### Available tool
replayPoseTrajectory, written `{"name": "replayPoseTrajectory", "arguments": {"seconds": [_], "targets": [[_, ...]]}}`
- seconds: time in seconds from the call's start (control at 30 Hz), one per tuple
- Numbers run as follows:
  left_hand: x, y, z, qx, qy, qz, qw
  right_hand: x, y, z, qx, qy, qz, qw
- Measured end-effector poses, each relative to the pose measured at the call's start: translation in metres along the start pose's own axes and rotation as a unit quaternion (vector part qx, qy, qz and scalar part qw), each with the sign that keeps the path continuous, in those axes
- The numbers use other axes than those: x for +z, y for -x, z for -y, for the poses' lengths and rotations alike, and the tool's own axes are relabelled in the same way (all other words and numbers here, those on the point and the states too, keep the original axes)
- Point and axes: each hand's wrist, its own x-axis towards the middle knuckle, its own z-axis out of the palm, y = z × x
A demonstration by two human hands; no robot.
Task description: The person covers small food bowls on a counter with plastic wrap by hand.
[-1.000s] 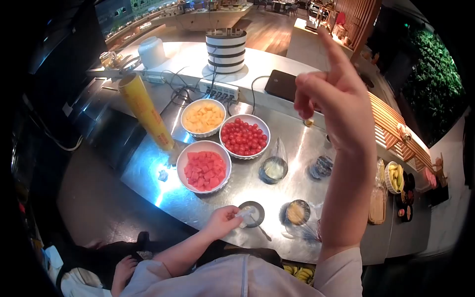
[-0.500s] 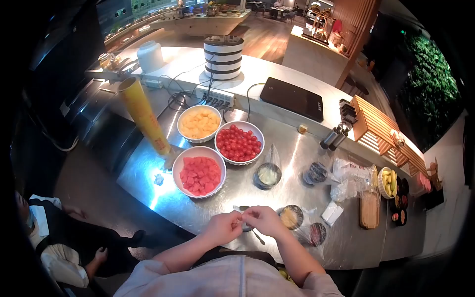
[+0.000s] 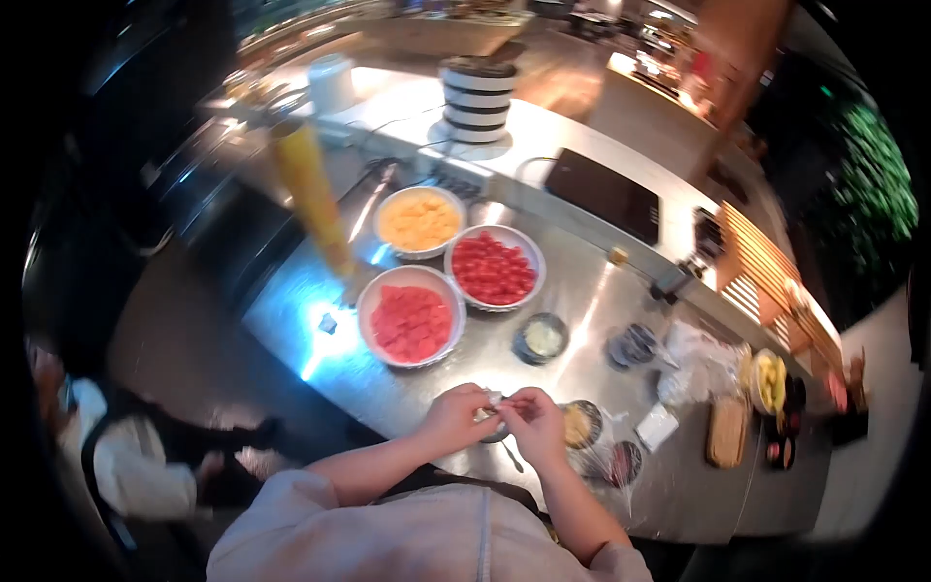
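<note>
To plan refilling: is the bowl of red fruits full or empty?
Nearly full: red fruits fill the white bowl almost to its rim.

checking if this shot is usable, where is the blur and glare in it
head view: motion blur over the yellow roll and foliage; blue-white glare on the steel table; curved, stretched edges with black corners

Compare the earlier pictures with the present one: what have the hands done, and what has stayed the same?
The right hand, first raised over the counter, has come down to meet the left hand at a small whitish item; blur hides its exact grip. The left hand still holds that item. The watermelon bowl and cherry tomato bowl stayed put.
</note>
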Motion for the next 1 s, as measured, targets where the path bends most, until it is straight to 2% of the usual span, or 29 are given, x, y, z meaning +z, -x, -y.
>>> {"name": "replayPoseTrajectory", "arguments": {"seconds": [0.07, 0.13, 0.17, 0.3, 0.4, 0.53, 0.6, 0.73, 0.83, 0.9, 0.93, 1.0], "targets": [[-0.002, 0.001, 0.01, 0.072, -0.043, -0.058, 0.995, 0.008, -0.004, -0.004, -0.026, 0.003, -0.001, 1.0], [-0.007, 0.001, 0.005, 0.036, -0.049, -0.055, 0.997, 0.01, -0.007, -0.004, -0.02, -0.058, 0.009, 0.998], [-0.006, 0.003, 0.005, 0.014, -0.058, -0.08, 0.995, 0.009, -0.005, -0.002, -0.011, -0.046, 0.007, 0.999], [-0.01, 0.001, 0.013, 0.028, -0.099, -0.073, 0.992, 0.011, -0.007, 0.0, 0.005, 0.004, 0.023, 1.0], [-0.013, 0.0, 0.01, 0.034, -0.101, -0.065, 0.992, 0.015, -0.008, -0.005, -0.069, 0.07, 0.021, 0.995], [-0.013, -0.003, 0.009, 0.047, -0.089, -0.053, 0.993, 0.017, -0.005, -0.002, -0.077, 0.091, 0.017, 0.993], [-0.013, -0.005, 0.006, 0.036, -0.15, -0.056, 0.986, 0.015, -0.005, 0.0, -0.066, 0.082, 0.025, 0.994], [-0.007, -0.006, -0.004, 0.024, -0.097, -0.038, 0.994, 0.01, -0.003, -0.001, -0.04, 0.073, 0.017, 0.996], [-0.003, -0.006, -0.006, 0.002, -0.052, -0.067, 0.996, 0.008, -0.001, 0.001, -0.047, 0.09, 0.013, 0.995], [-0.006, -0.007, -0.01, 0.025, -0.064, -0.059, 0.996, 0.008, 0.001, 0.006, -0.059, 0.09, 0.005, 0.994], [-0.004, -0.01, -0.005, 0.028, -0.065, -0.055, 0.996, 0.009, 0.003, 0.016, -0.069, 0.14, 0.001, 0.988], [0.0, -0.014, 0.005, 0.137, -0.09, -0.108, 0.981, 0.009, 0.004, 0.022, -0.078, 0.188, -0.005, 0.979]]}}
